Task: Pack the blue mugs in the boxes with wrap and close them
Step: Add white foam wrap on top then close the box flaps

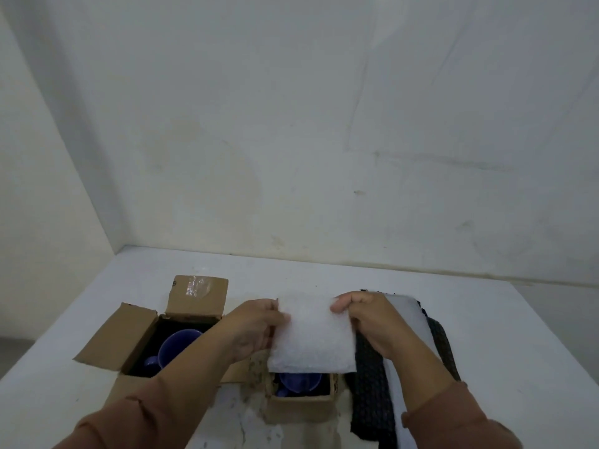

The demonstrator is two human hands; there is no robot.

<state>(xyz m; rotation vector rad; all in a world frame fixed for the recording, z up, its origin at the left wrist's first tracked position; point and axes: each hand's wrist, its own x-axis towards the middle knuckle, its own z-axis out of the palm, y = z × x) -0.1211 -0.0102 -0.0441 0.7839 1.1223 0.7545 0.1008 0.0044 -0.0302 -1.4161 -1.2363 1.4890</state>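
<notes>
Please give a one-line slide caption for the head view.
Left hand and right hand hold a white wrap sheet over a box containing a blue mug.

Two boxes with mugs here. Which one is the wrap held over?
The middle box, nearest the camera: the wrap sheet hangs above its mug. The left box stands uncovered, flaps open.

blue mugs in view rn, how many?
2. First mug in the open left box; second mug in the middle box, partly covered by the white wrap held above it. Others could be hidden behind the wrap or arms.
</notes>
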